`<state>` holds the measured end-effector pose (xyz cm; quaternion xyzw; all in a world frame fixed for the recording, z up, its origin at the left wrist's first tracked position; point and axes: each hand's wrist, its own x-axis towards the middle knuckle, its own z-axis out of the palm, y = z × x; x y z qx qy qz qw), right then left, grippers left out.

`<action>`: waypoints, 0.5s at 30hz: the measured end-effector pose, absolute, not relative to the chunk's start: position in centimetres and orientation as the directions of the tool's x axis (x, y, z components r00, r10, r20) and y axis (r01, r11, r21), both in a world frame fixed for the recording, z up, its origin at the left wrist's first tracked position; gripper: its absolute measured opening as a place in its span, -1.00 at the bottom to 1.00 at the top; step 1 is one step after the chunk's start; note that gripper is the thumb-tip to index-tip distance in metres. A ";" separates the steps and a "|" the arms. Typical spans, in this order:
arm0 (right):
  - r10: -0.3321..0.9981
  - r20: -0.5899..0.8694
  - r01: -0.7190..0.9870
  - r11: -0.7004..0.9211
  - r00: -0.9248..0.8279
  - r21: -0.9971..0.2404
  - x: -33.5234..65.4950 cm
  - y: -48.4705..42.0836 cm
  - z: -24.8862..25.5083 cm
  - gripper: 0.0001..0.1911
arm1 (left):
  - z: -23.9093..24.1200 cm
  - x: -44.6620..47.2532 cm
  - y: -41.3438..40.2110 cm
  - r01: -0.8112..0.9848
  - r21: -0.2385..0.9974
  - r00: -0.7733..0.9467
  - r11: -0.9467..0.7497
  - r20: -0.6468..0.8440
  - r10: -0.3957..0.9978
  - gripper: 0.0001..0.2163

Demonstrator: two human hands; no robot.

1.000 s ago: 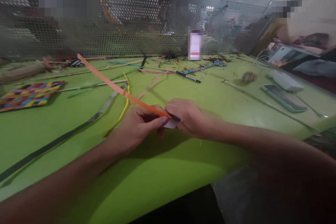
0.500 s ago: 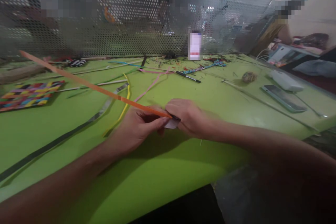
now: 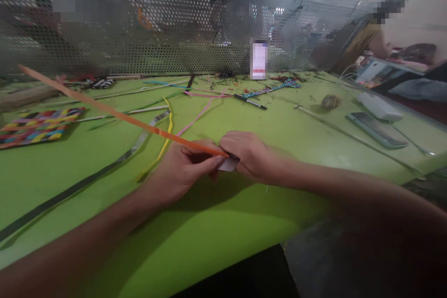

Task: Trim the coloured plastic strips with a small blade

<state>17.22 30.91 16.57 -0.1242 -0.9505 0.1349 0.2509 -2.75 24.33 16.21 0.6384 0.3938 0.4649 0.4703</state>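
Note:
My left hand [image 3: 190,163] pinches the near end of a long orange strip [image 3: 139,123], which slants up and away to the far left. A small pale piece [image 3: 228,164] shows between the thumb and my right hand [image 3: 247,154]. The right hand is closed, its fingers curled against a small dark part at the strip's end; what it grips is mostly hidden. Both hands meet just above the green tabletop [image 3: 223,242]. Beneath the orange strip lie a yellow strip [image 3: 170,125] and a long dark grey strip [image 3: 84,181].
A colourful woven piece [image 3: 42,125] lies left. Farther back are a black pen [image 3: 250,102], pink strips [image 3: 199,116] and a lit phone [image 3: 259,60] against a perforated metal screen [image 3: 195,23]. Another phone [image 3: 377,130] and a white box [image 3: 380,106] lie right. A person [image 3: 370,39] is beyond.
The far end of the orange strip has shifted slightly left and up. Both hands stay pressed together in nearly the same place.

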 end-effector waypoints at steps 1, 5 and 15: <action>0.302 0.447 0.166 0.933 -0.842 -0.319 17.2 30.9 16.6 -0.77 | 16.2 -2.7 24.3 0.060 0.968 0.259 -0.245 0.222 0.940 -0.90; 0.294 0.454 0.155 0.935 -0.841 -0.319 17.2 31.0 16.6 -0.78 | 16.1 -2.8 24.3 0.031 0.971 0.274 -0.238 0.221 0.936 -0.92; 0.290 0.440 0.155 0.936 -0.850 -0.316 17.3 31.0 16.5 -0.75 | 16.4 -2.7 24.3 0.074 0.965 0.271 -0.250 0.222 0.937 -0.89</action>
